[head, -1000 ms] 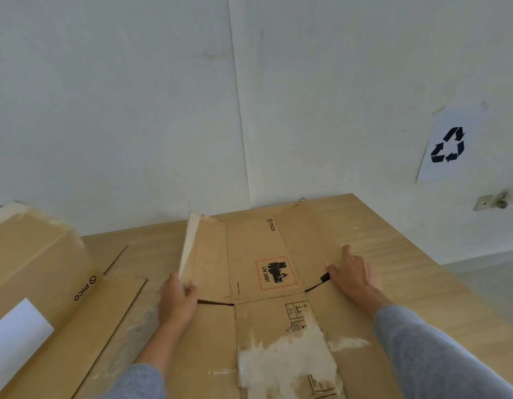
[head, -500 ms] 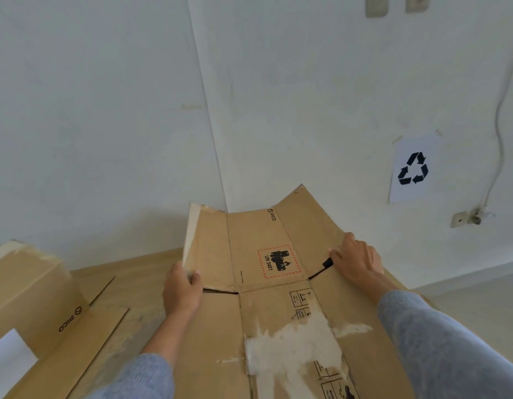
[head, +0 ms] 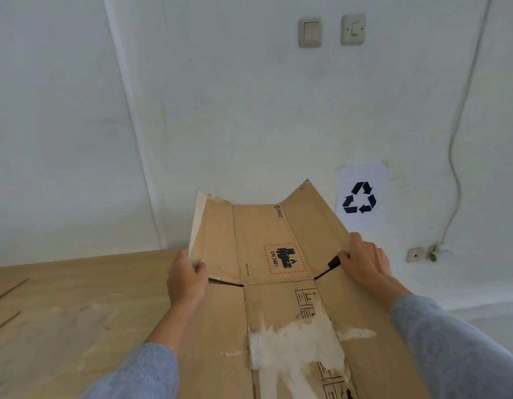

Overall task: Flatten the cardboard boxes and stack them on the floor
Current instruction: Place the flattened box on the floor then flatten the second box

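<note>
Above the bench (head: 77, 283), both hands hold the flattened cardboard box (head: 263, 240): left hand (head: 187, 279) pinches its left flap, right hand (head: 364, 262) clasps its right edge.

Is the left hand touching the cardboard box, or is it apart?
Touching. The head view shows the left hand gripping the left edge of the cardboard box.

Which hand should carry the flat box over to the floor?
Probably the right hand: it grips the cardboard on the side nearest the open floor. The left hand grips the edge over the table.
</note>
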